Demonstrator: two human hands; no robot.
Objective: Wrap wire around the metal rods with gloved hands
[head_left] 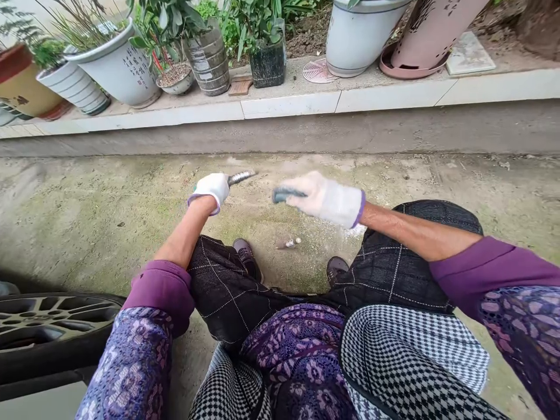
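Person sits low over a concrete floor point(131, 198), knees apart, both hands in white gloves held out in front.

L hand point(212, 189): fingers curled tight in a fist round the near end of a metal rod point(240, 177). The ribbed, shiny part sticks out to the right, approx level, above the floor.

R hand point(324, 198): blurred. Fingers look wrapped round a dark grip point(284, 194), whose end pokes out toward the rod. Can't tell how hard they press, or what the grip belongs to.

Rod tip and grip end are near each other but apart, both mid-air over the floor's middle, w/ a pale dusty patch below.

Step in hand, as I judge it: two held pieces lined up tip to tip, not yet touching. Bringing them together would call for a steady L fist and a R hand aimed along the rod's line.

On the floor btw the shoes point(247, 256) lies a small pale bit point(289, 242). Plant pots point(118, 67) stand on the ledge beyond; a car wheel point(44, 321) sits at the near left edge.
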